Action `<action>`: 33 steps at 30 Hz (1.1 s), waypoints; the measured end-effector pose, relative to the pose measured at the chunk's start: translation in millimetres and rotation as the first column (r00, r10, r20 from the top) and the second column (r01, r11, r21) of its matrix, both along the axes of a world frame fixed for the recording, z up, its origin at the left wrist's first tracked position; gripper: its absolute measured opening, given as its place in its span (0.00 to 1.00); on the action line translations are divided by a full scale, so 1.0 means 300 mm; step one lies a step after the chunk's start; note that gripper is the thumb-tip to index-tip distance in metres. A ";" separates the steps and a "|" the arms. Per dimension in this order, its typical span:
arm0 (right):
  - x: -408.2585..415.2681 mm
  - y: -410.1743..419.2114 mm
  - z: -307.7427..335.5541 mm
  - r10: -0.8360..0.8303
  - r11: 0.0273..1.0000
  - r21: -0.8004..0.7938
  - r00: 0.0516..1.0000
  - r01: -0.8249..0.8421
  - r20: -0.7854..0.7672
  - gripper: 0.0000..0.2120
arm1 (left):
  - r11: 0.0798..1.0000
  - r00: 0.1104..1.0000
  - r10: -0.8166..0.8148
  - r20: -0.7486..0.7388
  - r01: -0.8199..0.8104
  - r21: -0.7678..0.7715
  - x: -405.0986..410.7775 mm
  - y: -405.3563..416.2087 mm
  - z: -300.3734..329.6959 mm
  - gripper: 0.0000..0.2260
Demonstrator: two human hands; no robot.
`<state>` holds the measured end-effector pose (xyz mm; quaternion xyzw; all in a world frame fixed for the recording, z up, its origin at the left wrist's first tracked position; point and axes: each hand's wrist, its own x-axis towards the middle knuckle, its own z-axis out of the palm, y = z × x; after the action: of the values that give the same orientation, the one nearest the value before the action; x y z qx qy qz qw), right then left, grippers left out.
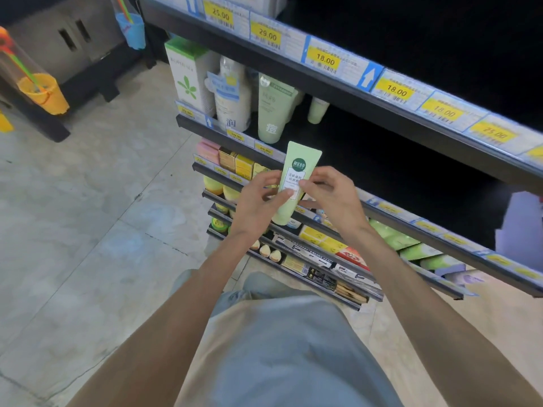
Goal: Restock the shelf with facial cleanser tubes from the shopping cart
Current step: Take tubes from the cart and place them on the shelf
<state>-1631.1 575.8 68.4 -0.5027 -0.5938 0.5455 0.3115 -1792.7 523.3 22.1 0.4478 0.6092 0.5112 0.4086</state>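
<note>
Both hands (293,198) hold cleanser tube (296,179) near-upright, cap down.

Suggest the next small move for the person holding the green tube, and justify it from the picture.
Probably lift the tube up and forward to the shelf gap right of the standing tubes. Both the left hand and the right hand pinch it in front of the shelf edge, cap down, and that spot looks dark and unfilled.

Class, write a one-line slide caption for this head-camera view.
Both hands, left hand and right hand, hold a pale green cleanser tube upright before a half-empty shelf.
</note>
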 end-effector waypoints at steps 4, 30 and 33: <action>-0.006 0.046 0.051 -0.088 0.992 0.085 0.993 0.095 -0.076 0.11 | 1.000 1.000 0.031 0.002 -0.031 0.002 -0.008 0.013 0.018 0.20; -0.121 0.402 -0.094 -0.280 0.897 0.423 0.905 0.128 0.319 0.19 | 0.985 0.988 0.142 -0.057 -0.147 -0.092 -0.083 -0.066 -0.038 0.16; -0.133 0.437 -0.100 -0.299 0.890 0.434 0.897 0.140 0.324 0.19 | 0.982 0.988 0.150 -0.048 -0.154 -0.105 -0.082 -0.076 -0.043 0.15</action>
<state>-1670.9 706.9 38.3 -0.5898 -0.6798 0.2642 0.3466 -1817.3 500.4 9.3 0.3872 0.6767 0.4980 0.3798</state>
